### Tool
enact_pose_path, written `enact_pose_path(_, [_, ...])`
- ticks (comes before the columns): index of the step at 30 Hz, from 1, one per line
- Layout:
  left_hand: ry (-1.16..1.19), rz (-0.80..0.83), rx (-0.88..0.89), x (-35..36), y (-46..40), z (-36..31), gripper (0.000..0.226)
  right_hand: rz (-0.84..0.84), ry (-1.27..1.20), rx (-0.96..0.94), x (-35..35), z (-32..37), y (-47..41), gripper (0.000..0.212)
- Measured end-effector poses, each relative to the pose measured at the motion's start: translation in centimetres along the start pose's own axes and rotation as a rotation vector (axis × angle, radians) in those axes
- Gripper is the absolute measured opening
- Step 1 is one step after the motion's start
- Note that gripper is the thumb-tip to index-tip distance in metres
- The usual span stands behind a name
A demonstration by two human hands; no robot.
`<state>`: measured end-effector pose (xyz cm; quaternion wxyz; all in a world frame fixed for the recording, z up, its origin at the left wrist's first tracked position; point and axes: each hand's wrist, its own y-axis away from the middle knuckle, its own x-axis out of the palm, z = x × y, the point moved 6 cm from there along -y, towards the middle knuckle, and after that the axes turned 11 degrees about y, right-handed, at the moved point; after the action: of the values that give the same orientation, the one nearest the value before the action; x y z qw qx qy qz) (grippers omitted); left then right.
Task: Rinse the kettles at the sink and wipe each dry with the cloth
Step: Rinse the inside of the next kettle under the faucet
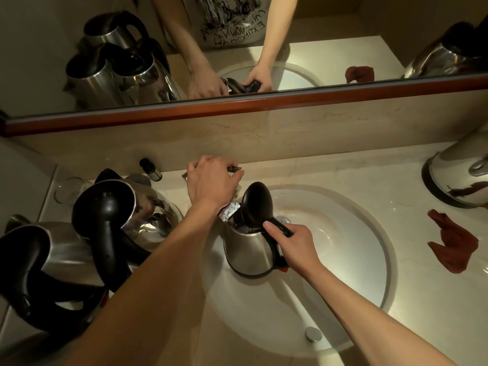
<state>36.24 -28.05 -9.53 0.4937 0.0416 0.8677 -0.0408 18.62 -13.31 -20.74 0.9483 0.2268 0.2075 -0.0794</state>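
A steel kettle (pixel 248 249) with its black lid (pixel 257 200) raised stands in the white sink (pixel 351 249), under the chrome faucet spout (pixel 229 211). My right hand (pixel 295 244) grips the kettle's black handle. My left hand (pixel 211 180) rests on top of the faucet, fingers curled over its lever. A dark red cloth (pixel 454 244) lies crumpled on the counter right of the sink. Two more steel kettles (pixel 126 207) (pixel 52 265) with black handles stand on the counter at left. Another kettle (pixel 459 170) stands at the far right.
A mirror with a wooden frame (pixel 237 107) runs along the back wall and reflects the scene. A small dark bottle (pixel 150 169) and an upturned glass (pixel 68 190) stand at the back left of the marble counter (pixel 343 170).
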Motion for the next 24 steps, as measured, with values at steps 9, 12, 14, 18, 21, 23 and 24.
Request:
enact_pose_path(9, [-0.007,-0.002,0.008,-0.04,0.07,0.01,0.032,-0.093,0.17,-0.105,-0.23,0.5,-0.05,0.069])
enact_pose_path(12, [0.0,-0.004,0.009,0.03,0.01,0.06,0.031,-0.089,0.194,-0.133,-0.3,0.73,-0.06,0.063])
enact_pose_path(14, [0.003,-0.004,0.011,0.06,0.0,0.07,0.031,-0.09,0.198,-0.139,-0.31,0.63,-0.16,0.063])
enact_pose_path(18, [-0.002,-0.013,0.017,0.01,0.03,0.03,0.03,-0.087,0.179,-0.126,-0.22,0.3,-0.33,0.067])
enact_pose_path(21, [0.0,-0.013,0.021,0.14,-0.04,0.12,0.029,-0.069,0.18,-0.124,-0.19,0.21,-0.29,0.065])
enact_pose_path(23, [-0.004,-0.008,0.022,0.2,-0.09,0.2,0.029,-0.072,0.189,-0.125,-0.24,0.27,-0.31,0.064])
enact_pose_path(24, [-0.007,-0.004,0.021,0.25,-0.12,0.25,0.029,-0.072,0.192,-0.127,-0.26,0.35,-0.31,0.064])
